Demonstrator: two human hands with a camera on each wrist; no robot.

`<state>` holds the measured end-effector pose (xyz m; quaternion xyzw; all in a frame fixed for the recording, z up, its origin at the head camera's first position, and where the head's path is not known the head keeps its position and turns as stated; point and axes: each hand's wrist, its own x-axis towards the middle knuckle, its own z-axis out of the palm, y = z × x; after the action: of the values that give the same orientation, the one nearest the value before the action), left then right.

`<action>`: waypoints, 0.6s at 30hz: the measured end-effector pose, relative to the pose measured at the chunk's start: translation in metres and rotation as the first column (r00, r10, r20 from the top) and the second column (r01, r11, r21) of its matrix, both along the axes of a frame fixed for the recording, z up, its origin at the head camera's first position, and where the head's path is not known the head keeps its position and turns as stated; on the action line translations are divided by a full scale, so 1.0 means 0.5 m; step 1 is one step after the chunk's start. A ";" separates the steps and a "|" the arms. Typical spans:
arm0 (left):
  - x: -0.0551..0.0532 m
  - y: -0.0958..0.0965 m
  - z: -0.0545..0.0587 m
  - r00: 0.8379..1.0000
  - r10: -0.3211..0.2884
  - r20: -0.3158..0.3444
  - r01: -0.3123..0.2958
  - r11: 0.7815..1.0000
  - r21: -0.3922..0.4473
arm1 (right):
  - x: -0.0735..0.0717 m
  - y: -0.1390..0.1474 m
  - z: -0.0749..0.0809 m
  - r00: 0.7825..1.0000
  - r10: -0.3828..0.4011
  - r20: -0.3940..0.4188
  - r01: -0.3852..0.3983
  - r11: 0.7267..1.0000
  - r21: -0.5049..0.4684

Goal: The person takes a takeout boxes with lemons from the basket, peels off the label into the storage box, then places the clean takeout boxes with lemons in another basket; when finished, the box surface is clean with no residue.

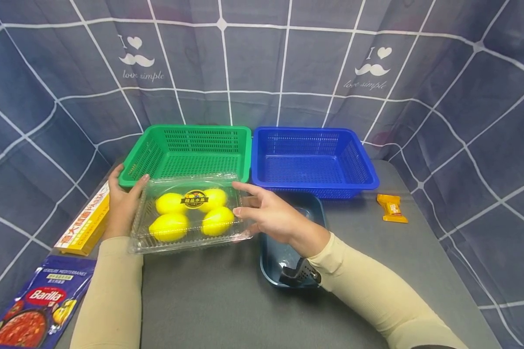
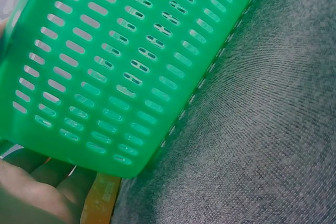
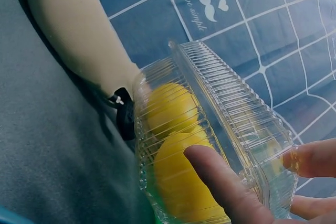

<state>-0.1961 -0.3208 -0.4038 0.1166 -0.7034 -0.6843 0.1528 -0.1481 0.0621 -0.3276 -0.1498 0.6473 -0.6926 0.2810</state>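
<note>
Four yellow fruits (image 1: 170, 228) sit inside a clear plastic container (image 1: 194, 218), located left of centre in the head frame. The right hand (image 1: 277, 217) grips the container at its right side, thumb on the near face and fingers around the other side. The left hand (image 1: 123, 207) is at the container's left side and spans the near-left corner of a green basket (image 1: 196, 165); whether its fingers grip the basket or the container cannot be told. In the head view, the container overlaps the basket's front edge.

A blue basket (image 1: 307, 169) stands beside the green one, right of centre. A dark blue tray (image 1: 269, 257) lies below it in the frame, partly behind the right hand. An orange packet (image 1: 391, 208) lies on the desk (image 1: 201, 300) at centre right. A yellow-and-white pasta box (image 1: 86, 220) and a blue Barilla pouch (image 1: 48, 295) occupy the lower left.
</note>
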 end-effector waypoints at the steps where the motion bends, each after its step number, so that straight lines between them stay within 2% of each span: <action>1: -0.002 0.000 -0.002 1.000 0.006 0.000 -0.006 1.000 0.013 | 0.001 0.001 -0.002 1.000 -0.002 0.002 0.002 1.000 0.001; 4: -0.012 -0.005 -0.012 1.000 0.021 -0.011 -0.021 0.999 0.034 | 0.004 0.005 -0.010 1.000 -0.004 0.006 0.004 1.000 -0.007; 11: -0.027 -0.021 -0.035 0.998 0.047 -0.043 -0.047 0.999 0.019 | 0.010 0.009 -0.027 1.000 -0.007 0.009 0.008 0.999 -0.053; 18: -0.024 -0.014 -0.027 0.998 0.051 -0.040 -0.050 0.998 0.042 | 0.014 0.015 -0.036 1.000 -0.015 -0.015 0.014 1.000 -0.027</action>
<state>-0.2082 -0.3280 -0.4173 0.1233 -0.6828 -0.6966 0.1822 -0.1410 0.0694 -0.3459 -0.1541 0.6411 -0.7020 0.2690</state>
